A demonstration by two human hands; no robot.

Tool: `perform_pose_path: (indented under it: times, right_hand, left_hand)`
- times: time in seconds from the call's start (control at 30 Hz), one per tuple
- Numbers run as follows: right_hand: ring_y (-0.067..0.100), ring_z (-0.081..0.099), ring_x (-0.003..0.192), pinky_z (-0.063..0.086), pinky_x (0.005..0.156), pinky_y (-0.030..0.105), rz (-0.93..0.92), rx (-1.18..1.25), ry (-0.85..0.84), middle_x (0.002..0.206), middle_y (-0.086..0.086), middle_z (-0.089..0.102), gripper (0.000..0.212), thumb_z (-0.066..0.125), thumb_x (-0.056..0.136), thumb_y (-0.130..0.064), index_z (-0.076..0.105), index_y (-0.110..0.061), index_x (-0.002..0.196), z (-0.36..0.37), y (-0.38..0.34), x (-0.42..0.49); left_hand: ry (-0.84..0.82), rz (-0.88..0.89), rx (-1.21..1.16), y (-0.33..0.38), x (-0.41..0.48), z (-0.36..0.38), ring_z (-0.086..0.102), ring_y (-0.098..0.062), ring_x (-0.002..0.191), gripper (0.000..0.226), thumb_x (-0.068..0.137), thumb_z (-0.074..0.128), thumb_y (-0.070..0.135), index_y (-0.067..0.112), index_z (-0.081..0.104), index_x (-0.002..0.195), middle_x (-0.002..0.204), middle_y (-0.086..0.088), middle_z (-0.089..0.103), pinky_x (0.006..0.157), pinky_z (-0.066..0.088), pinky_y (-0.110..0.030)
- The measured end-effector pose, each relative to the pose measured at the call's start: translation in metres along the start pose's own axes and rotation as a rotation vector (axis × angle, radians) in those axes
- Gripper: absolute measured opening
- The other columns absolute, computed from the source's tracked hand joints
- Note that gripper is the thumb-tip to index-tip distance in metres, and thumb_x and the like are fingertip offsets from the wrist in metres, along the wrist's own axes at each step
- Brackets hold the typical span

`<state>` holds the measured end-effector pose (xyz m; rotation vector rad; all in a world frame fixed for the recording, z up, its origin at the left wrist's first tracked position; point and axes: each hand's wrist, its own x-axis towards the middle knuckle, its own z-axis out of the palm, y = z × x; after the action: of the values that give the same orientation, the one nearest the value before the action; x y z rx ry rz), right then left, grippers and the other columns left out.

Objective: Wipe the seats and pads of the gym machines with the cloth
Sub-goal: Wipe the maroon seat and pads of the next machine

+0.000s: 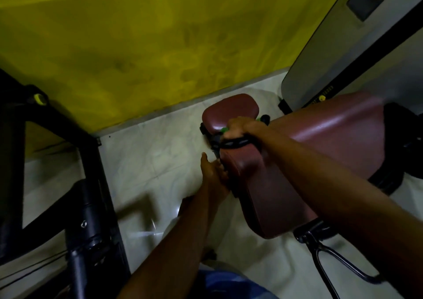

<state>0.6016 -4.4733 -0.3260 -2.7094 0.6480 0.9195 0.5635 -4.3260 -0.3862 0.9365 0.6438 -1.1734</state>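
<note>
Your right hand point(238, 127) curls its fingers tight round the green cloth point(224, 129). Only scraps of it show past your knuckles. It is pressed at the gap between the small seat pad point(231, 108), just beyond your fingertips, and the long pad point(320, 138) under your wrist. Your left hand point(212, 173) touches the long pad's side edge; in the blur I cannot tell whether those fingers grip or lie flat.
</note>
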Motion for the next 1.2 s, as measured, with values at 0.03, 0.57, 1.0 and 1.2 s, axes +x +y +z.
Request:
perform_pose_path:
  times: [0.03, 0.57, 1.0, 1.2]
  right_hand:
    - [0.032, 0.064, 0.100, 0.052, 0.083, 0.038, -0.005, 0.057, -0.007, 0.115, 0.013, 0.067, 0.047, 0.061, 0.089, -0.057, 0.064, -0.015, 0.110, -0.001, 0.005, -0.002]
    - [0.023, 0.028, 0.153, 0.015, 0.125, 0.044, 0.157, 0.520, 1.214, 0.162, 0.002, 0.038, 0.062, 0.054, 0.100, -0.054, 0.043, -0.025, 0.153, 0.154, 0.091, -0.120]
    - [0.027, 0.029, 0.152, 0.022, 0.122, 0.046, 0.511, 0.870, 1.261, 0.163, 0.005, 0.037, 0.063, 0.055, 0.101, -0.048, 0.048, -0.008, 0.150, 0.195, -0.006, -0.143]
    - [0.031, 0.066, 0.111, 0.052, 0.085, 0.033, 0.219, 1.261, 1.236, 0.123, 0.014, 0.071, 0.042, 0.064, 0.097, -0.032, 0.065, -0.008, 0.132, 0.142, -0.023, -0.162]
  left_hand:
    - [0.003, 0.004, 0.001, 0.000, -0.002, 0.001, 0.068, -0.028, 0.084, 0.082, 0.098, 0.024, 0.068, 0.003, 0.056, 0.136, 0.102, -0.015, 0.069, 0.073, 0.057, -0.036]
    - [0.023, 0.192, 0.240, -0.036, -0.057, 0.035, 0.065, -0.022, 0.086, 0.058, 0.103, 0.022, 0.055, 0.019, 0.067, 0.102, 0.097, -0.007, 0.072, 0.066, 0.051, -0.031]
    - [0.119, 0.235, 0.469, -0.066, -0.103, 0.051, 0.054, -0.032, 0.124, 0.072, 0.102, 0.017, 0.061, 0.010, 0.052, 0.139, 0.137, -0.008, 0.056, 0.099, 0.044, -0.038]
    - [0.191, 0.400, 0.556, -0.043, -0.066, 0.048, 0.051, -0.033, 0.128, 0.079, 0.085, 0.053, 0.068, 0.016, 0.046, 0.144, 0.151, -0.013, 0.043, 0.095, 0.051, -0.043]
